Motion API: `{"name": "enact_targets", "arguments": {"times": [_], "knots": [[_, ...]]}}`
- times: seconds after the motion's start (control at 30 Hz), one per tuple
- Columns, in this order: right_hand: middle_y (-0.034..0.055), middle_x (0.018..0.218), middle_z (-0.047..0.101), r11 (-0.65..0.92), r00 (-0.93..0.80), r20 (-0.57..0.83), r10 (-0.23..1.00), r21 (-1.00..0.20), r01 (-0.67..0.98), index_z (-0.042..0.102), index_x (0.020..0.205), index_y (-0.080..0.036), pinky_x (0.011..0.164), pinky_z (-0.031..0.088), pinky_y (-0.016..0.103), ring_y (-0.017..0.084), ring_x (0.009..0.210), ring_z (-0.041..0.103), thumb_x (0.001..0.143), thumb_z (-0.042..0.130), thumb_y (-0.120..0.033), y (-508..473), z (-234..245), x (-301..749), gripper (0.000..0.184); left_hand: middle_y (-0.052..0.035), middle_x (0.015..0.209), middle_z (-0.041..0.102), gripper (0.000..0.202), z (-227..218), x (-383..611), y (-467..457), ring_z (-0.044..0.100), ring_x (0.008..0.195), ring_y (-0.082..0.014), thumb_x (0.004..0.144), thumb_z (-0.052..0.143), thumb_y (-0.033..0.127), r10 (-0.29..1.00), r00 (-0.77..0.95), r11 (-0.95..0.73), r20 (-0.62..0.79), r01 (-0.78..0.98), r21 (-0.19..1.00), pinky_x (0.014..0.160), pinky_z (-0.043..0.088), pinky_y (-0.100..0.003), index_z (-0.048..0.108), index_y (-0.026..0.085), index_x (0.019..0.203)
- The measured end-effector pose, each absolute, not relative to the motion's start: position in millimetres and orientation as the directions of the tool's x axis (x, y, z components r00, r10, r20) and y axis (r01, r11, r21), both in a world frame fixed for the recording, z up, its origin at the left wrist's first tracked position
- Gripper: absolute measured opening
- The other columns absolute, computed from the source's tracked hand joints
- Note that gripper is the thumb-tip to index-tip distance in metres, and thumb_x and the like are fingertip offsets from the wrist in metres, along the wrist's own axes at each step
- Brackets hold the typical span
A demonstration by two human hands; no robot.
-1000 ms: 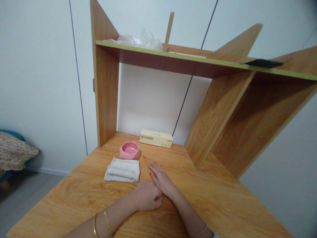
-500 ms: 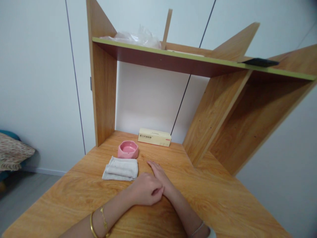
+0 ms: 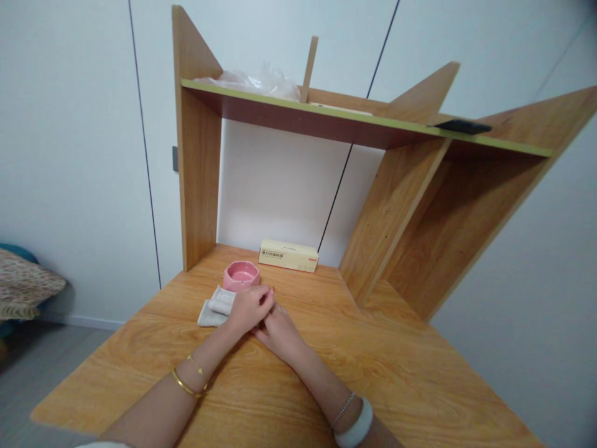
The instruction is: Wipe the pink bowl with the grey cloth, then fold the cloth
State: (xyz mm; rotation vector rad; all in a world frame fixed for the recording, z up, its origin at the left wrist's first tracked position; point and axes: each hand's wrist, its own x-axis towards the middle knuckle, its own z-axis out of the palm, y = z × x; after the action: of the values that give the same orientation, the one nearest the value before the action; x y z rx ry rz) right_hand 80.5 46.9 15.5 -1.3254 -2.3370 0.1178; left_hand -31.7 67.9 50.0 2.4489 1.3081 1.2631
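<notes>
Pale-grey folded cloth (image 3: pixel 221 301) lies just to the left of my left hand (image 3: pixel 250 309), which hides its right end; whether skin and fabric touch, I cannot tell. Left fingers are curled in over the fingers of my right hand (image 3: pixel 282 336), which slants palm-down above the wood-grain surface (image 3: pixel 373 373). No object shows in either hand; how tightly the left is clenched, or what it might enclose, is hidden.

Step, as I judge it: hand resting on hand, neither working on an object. Taking hold of anything from this pose would call for parting the two first; the cloth, closest by, would need only a short sideways reach from the left.

Containers: pink, faceted bowl with a notched rim (image 3: pixel 236 287), ceramic by its shine, just beyond my left hand and the cloth. Pink inner wall shows; nothing seen in it. Long cream cardboard carton (image 3: pixel 289 256) farther beyond the right hand, looks closed, contents hidden. High beyond both hands, a crumpled translucent plastic bag (image 3: pixel 265 84) sits on the green-edged wooden shelf (image 3: pixel 326 115); contents unclear.
</notes>
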Motion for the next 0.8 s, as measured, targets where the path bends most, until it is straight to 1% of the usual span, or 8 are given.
{"name": "enact_targets", "arguments": {"times": [0.07, 0.17, 0.27, 0.33, 0.47, 0.57, 0.67, 0.8], "knots": [[0.0112, 0.109, 0.055, 0.499, -0.409, 0.338, 0.848, -0.245, 0.831, 0.046, 0.116, -0.015, 0.085, 0.039, 0.035, 0.023, 0.101, 0.049, 0.073, 0.054, -0.025, 47, 15, 81, 0.045, 0.0000, 0.055, 0.056, 0.032, 51, -34, 70, 0.049, 0.053, -0.0122, 0.082, 0.036, 0.026, 0.735, 0.249, -0.602, 0.631, 0.667, 0.439, 0.053, 0.032, -0.022, 0.050, 0.018, 0.055], [0.0072, 0.097, 0.058, 0.435, -0.351, 0.339, 0.873, -0.216, 0.874, 0.053, 0.100, -0.018, 0.080, 0.039, 0.031, 0.021, 0.093, 0.051, 0.071, 0.053, -0.022, 47, 18, 83, 0.029, 0.0002, 0.055, 0.056, 0.031, 54, -41, 75, 0.050, 0.055, -0.0127, 0.082, 0.037, 0.028, 0.751, 0.171, -0.551, 0.637, 0.695, 0.463, 0.057, 0.033, -0.023, 0.050, 0.018, 0.055], [0.0045, 0.089, 0.058, 0.361, -0.270, 0.355, 0.895, -0.221, 0.906, 0.053, 0.089, -0.019, 0.078, 0.038, 0.029, 0.020, 0.089, 0.050, 0.067, 0.052, -0.019, 48, 21, 93, 0.022, 0.0002, 0.057, 0.055, 0.032, 56, -52, 81, 0.051, 0.059, -0.0137, 0.082, 0.037, 0.030, 0.772, 0.059, -0.472, 0.633, 0.720, 0.509, 0.062, 0.035, -0.024, 0.050, 0.018, 0.055], [0.0040, 0.086, 0.057, 0.285, -0.187, 0.371, 0.910, -0.231, 0.930, 0.053, 0.086, -0.019, 0.076, 0.037, 0.030, 0.020, 0.086, 0.049, 0.065, 0.051, -0.016, 51, 23, 105, 0.021, -0.0007, 0.062, 0.056, 0.031, 57, -61, 86, 0.053, 0.064, -0.0150, 0.083, 0.036, 0.031, 0.784, -0.026, -0.413, 0.620, 0.725, 0.552, 0.065, 0.037, -0.025, 0.052, 0.019, 0.060], [0.0085, 0.087, 0.056, 0.075, 0.043, 0.412, 0.910, -0.267, 0.961, 0.053, 0.084, -0.018, 0.075, 0.034, 0.033, 0.023, 0.088, 0.046, 0.066, 0.045, -0.010, 57, 25, 140, 0.021, -0.0053, 0.087, 0.057, 0.026, 57, -77, 100, 0.054, 0.085, -0.0186, 0.084, 0.035, 0.034, 0.800, -0.195, -0.288, 0.567, 0.705, 0.648, 0.075, 0.040, -0.028, 0.054, 0.018, 0.085], [0.0113, 0.090, 0.054, -0.042, 0.178, 0.429, 0.886, -0.307, 0.951, 0.056, 0.084, -0.018, 0.076, 0.032, 0.036, 0.026, 0.091, 0.044, 0.070, 0.039, -0.006, 60, 26, 163, 0.025, -0.0127, 0.109, 0.048, 0.034, 50, -86, 112, 0.050, 0.102, -0.0220, 0.081, 0.039, 0.035, 0.830, -0.278, -0.188, 0.483, 0.677, 0.712, 0.085, 0.038, -0.032, 0.047, 0.013, 0.106], [0.0101, 0.097, 0.053, -0.037, 0.191, 0.434, 0.881, -0.339, 0.940, 0.060, 0.090, -0.020, 0.080, 0.031, 0.036, 0.026, 0.097, 0.043, 0.070, 0.039, -0.005, 62, 29, 173, 0.032, -0.0193, 0.119, 0.041, 0.047, 39, -92, 122, 0.051, 0.104, -0.0266, 0.079, 0.042, 0.040, 0.889, -0.286, -0.094, 0.358, 0.651, 0.753, 0.084, 0.040, -0.037, 0.042, 0.008, 0.114], [0.0042, 0.105, 0.054, 0.149, 0.004, 0.405, 0.914, -0.346, 0.926, 0.061, 0.098, -0.025, 0.086, 0.029, 0.033, 0.022, 0.100, 0.042, 0.065, 0.049, -0.009, 61, 33, 175, 0.039, -0.0196, 0.118, 0.046, 0.048, 31, -96, 130, 0.054, 0.102, -0.0287, 0.081, 0.038, 0.044, 0.941, -0.244, -0.026, 0.233, 0.636, 0.771, 0.081, 0.044, -0.038, 0.045, 0.009, 0.113]]}}
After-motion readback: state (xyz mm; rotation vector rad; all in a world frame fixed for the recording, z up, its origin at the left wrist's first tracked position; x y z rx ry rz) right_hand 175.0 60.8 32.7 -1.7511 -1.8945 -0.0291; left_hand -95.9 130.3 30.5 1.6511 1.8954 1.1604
